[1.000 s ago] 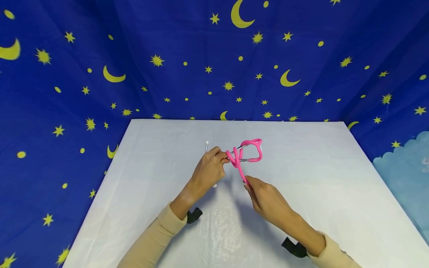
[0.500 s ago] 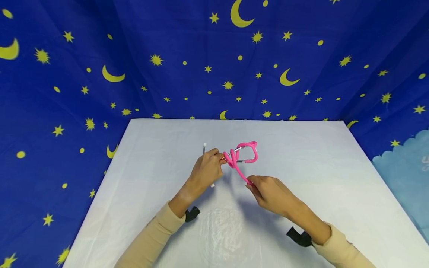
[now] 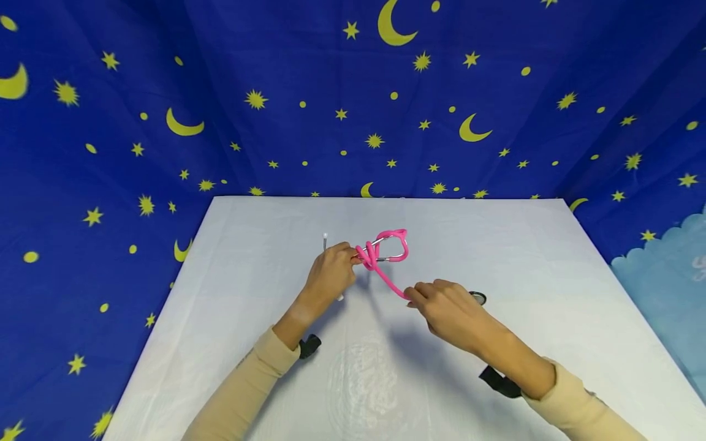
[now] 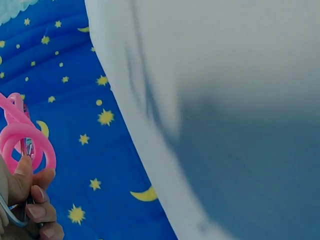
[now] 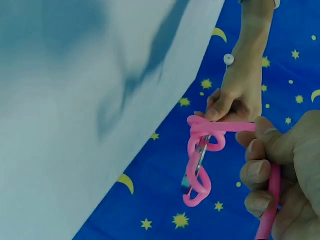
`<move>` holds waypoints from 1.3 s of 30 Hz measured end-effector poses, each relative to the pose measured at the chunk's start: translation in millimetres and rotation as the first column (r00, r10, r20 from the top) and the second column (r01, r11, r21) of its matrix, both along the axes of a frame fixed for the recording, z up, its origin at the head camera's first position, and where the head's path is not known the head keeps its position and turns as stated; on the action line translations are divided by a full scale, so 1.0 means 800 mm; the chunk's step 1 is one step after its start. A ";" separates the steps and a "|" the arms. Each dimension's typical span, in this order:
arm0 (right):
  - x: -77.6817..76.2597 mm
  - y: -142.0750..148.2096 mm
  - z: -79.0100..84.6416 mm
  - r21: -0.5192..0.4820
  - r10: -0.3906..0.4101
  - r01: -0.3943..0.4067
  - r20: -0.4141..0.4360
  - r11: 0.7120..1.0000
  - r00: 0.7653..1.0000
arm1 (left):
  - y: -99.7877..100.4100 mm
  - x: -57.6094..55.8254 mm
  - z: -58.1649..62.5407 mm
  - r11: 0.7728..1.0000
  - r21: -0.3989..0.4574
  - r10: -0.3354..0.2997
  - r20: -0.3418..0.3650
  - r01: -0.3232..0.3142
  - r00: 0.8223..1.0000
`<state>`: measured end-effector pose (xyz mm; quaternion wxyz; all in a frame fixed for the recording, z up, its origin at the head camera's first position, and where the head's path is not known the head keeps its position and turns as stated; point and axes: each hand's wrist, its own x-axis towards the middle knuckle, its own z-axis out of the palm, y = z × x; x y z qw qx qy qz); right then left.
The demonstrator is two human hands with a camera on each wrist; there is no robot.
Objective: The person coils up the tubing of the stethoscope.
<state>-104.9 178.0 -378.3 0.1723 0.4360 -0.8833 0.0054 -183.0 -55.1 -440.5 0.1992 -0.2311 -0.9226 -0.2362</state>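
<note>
A stethoscope with pink tubing (image 3: 391,285) is held up between both hands over the table. My left hand (image 3: 330,272) grips its metal ear tubes beside the spot where the tubing wraps round them. One white ear tip (image 3: 325,236) shows past the knuckles. Beyond the wraps, the tubing forms a loop (image 5: 202,182) around metal. My right hand (image 3: 455,315) pinches the free length of tubing, drawn fairly straight from the wraps. In the right wrist view more tubing (image 5: 270,205) runs through the curled fingers. The round chest piece (image 3: 478,298) peeks out behind the right hand.
A white-covered table (image 3: 265,233) lies beneath the hands, its far edge against a blue cloth (image 3: 309,73) with yellow moons and stars. A light blue cloud shape (image 3: 673,275) is at the right. Black straps (image 3: 501,383) sit at both wrists.
My left hand and the wrapped end have shifted left. My right hand has moved slightly right and up, so more tubing stretches between the hands. The chest piece has come into view.
</note>
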 end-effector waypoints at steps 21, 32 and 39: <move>-0.056 0.010 0.045 0.118 0.347 -0.334 -0.488 0.935 0.800 | 0.008 0.027 0.003 0.918 -0.107 -0.386 -0.029 0.381 0.922; -0.080 0.019 0.030 -0.004 0.308 -0.339 -0.410 0.941 0.859 | 0.005 0.044 0.016 0.817 -0.233 -0.574 -0.257 0.527 0.777; -0.088 0.025 0.027 -0.124 0.277 -0.319 -0.270 0.940 0.922 | 0.001 0.048 0.029 0.814 -0.198 -0.581 -0.304 0.546 0.755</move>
